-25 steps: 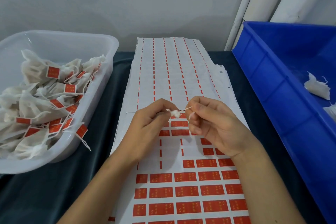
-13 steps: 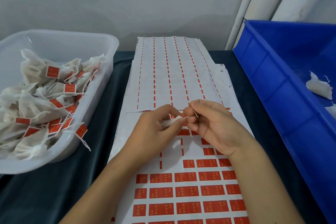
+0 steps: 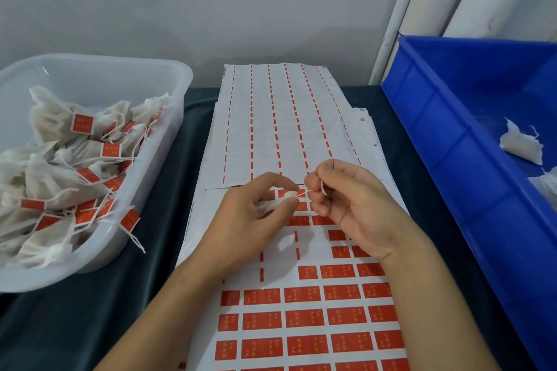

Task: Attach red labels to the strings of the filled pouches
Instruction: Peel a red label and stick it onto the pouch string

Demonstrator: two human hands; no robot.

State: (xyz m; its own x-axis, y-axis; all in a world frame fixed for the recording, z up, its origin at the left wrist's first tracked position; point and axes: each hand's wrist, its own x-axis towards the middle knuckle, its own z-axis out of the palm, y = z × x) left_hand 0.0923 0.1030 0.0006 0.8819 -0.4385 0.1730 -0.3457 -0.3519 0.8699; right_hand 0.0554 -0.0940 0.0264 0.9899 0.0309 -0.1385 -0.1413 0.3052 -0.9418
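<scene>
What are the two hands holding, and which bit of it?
The left hand grips a small white pouch near its gathered top. The right hand pinches the pouch's string with its fingertips.

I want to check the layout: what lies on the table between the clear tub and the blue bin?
In the head view, white label sheets lie between the clear tub and the blue bin.

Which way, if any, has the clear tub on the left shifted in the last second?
No. The clear tub sits at the same offset from the left edge of the label sheet as before.
</scene>
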